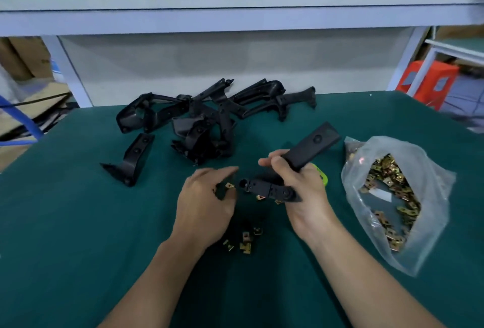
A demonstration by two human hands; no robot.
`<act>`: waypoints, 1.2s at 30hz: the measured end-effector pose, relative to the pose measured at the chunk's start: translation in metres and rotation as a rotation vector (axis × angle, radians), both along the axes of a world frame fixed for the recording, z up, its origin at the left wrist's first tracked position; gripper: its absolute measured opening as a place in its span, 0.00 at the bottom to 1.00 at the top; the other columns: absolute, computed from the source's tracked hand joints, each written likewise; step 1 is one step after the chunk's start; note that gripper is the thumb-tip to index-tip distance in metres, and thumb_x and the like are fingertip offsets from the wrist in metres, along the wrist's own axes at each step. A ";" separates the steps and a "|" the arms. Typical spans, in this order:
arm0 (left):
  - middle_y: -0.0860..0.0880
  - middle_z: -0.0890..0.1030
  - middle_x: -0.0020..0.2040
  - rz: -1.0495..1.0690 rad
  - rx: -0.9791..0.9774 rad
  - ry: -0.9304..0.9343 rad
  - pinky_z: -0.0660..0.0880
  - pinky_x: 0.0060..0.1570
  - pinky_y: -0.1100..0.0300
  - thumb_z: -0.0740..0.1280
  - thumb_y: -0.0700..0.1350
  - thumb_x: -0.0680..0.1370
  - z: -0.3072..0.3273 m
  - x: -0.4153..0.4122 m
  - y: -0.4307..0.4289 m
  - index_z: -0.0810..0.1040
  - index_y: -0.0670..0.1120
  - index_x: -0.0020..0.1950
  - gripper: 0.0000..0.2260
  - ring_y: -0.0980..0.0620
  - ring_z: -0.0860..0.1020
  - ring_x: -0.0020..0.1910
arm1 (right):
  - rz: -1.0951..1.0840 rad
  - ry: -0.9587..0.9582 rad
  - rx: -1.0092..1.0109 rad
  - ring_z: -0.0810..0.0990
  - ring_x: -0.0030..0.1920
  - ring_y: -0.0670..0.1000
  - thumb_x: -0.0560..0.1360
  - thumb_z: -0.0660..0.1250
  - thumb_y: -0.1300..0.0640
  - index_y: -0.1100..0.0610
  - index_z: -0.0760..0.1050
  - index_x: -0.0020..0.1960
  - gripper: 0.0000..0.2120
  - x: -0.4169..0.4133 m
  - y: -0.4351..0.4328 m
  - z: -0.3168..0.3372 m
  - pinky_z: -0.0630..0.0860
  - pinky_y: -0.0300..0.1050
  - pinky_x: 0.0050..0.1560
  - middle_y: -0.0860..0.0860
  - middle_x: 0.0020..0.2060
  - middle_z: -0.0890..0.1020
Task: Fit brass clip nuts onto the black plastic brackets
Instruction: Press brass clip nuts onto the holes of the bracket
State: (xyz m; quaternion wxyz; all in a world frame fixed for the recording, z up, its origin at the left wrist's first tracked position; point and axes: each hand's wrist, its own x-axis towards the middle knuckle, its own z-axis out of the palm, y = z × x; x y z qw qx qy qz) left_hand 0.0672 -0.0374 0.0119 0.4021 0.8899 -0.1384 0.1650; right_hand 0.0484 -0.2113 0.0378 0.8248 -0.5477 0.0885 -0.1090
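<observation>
Soft, even light from above, with faint shadows on the green mat point(65, 223). Wide-angle curve bends the shelf point(235, 17) — right edge smears — sheen on the plastic bag point(419, 160).

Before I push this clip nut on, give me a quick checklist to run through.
1. Bracket gripped firmly by the right hand: ok.
2. Clip nut pinched in the left hand: ok.
3. Nut's open side facing the bracket end: cannot tell, too small.
4. Nut seated on the bracket end: not ok, a gap shows between them.
5. Spare clip nuts close by on the mat, more in the bag: ok.
6. Bracket pile waiting behind: ok.
</observation>
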 end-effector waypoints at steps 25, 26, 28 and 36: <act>0.46 0.87 0.51 -0.194 -0.967 0.511 0.80 0.46 0.64 0.65 0.41 0.83 0.007 0.000 -0.010 0.86 0.46 0.57 0.10 0.50 0.85 0.49 | -0.213 0.217 -1.547 0.76 0.38 0.58 0.75 0.67 0.49 0.46 0.69 0.48 0.07 -0.024 -0.025 0.000 0.65 0.48 0.37 0.46 0.39 0.76; 0.51 0.88 0.50 -0.128 -0.739 0.416 0.78 0.48 0.68 0.67 0.41 0.82 0.003 0.000 -0.010 0.86 0.49 0.57 0.09 0.55 0.85 0.50 | -0.232 0.217 -1.448 0.75 0.37 0.58 0.75 0.67 0.50 0.46 0.69 0.47 0.07 -0.023 -0.026 -0.001 0.66 0.49 0.38 0.46 0.38 0.76; 0.63 0.84 0.50 -0.027 -0.169 0.260 0.71 0.50 0.77 0.72 0.43 0.78 -0.004 -0.002 -0.011 0.85 0.57 0.58 0.12 0.64 0.80 0.51 | -0.243 0.208 -1.334 0.73 0.35 0.56 0.75 0.66 0.51 0.47 0.68 0.45 0.07 -0.021 -0.027 -0.005 0.68 0.50 0.37 0.46 0.36 0.77; 0.64 0.78 0.48 -0.013 0.066 0.179 0.72 0.53 0.64 0.69 0.43 0.77 -0.005 -0.006 -0.012 0.83 0.61 0.58 0.15 0.63 0.74 0.49 | -0.131 0.217 -1.318 0.75 0.38 0.57 0.74 0.70 0.48 0.42 0.69 0.46 0.09 -0.016 -0.030 -0.021 0.70 0.48 0.39 0.42 0.32 0.73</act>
